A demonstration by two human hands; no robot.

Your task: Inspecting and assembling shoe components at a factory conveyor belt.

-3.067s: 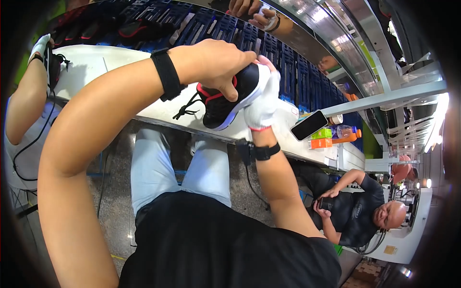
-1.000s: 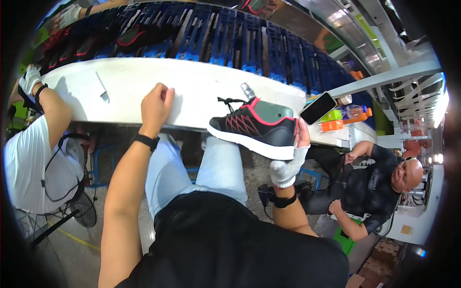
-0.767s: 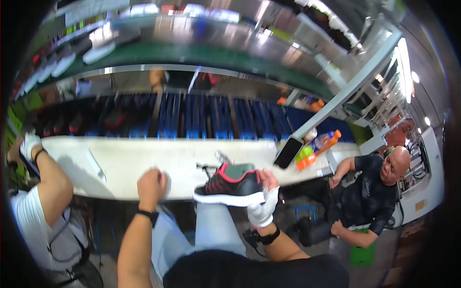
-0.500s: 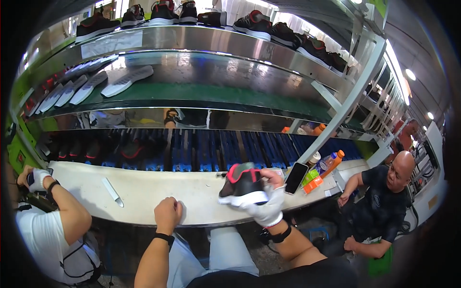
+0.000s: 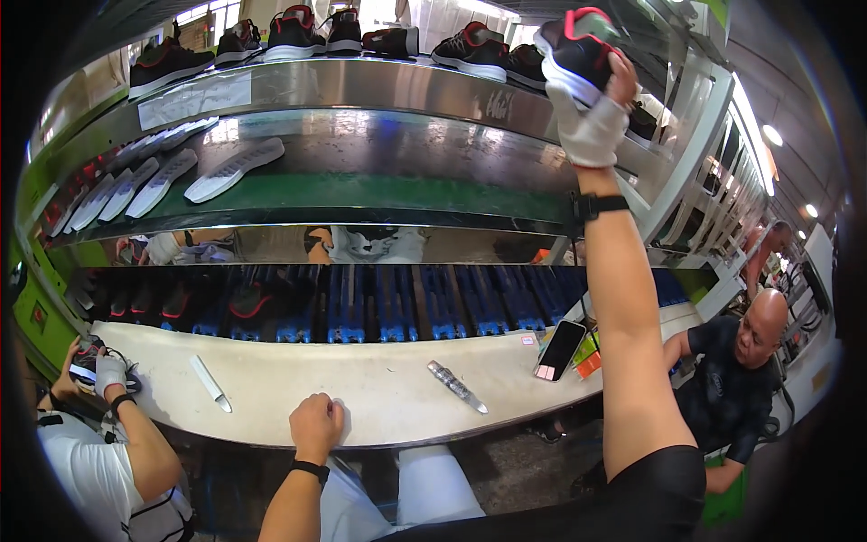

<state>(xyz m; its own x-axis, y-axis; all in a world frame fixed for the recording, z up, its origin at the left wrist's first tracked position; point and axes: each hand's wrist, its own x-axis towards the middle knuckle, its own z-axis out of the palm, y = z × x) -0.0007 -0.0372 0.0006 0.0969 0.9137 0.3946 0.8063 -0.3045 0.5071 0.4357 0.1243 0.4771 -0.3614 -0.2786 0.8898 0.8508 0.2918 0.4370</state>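
Nearest, the left hand (image 5: 316,425) is curled at the edge of the surface (image 5: 271,370), while ahead the raised, gloved right hand (image 5: 593,126) grips 1 black-and-red shoe (image 5: 574,61), best held firmly and clear of the shelved shoes (image 5: 344,32) to its left.

White bench (image 5: 379,397): slim white tool (image 5: 210,384) at left, silvery tool (image 5: 456,387) right of centre, both slanted; phone (image 5: 562,350) at right, small boxes (image 5: 589,359) beside it, partly hidden. Blue slatted rack (image 5: 442,303) behind: dark red-trimmed shoes (image 5: 251,301) at left. Middle shelf (image 5: 388,191), green band: white soles (image 5: 237,170) grouped left. Metal top shelf (image 5: 388,86): row of black-red sneakers (image 5: 296,34).
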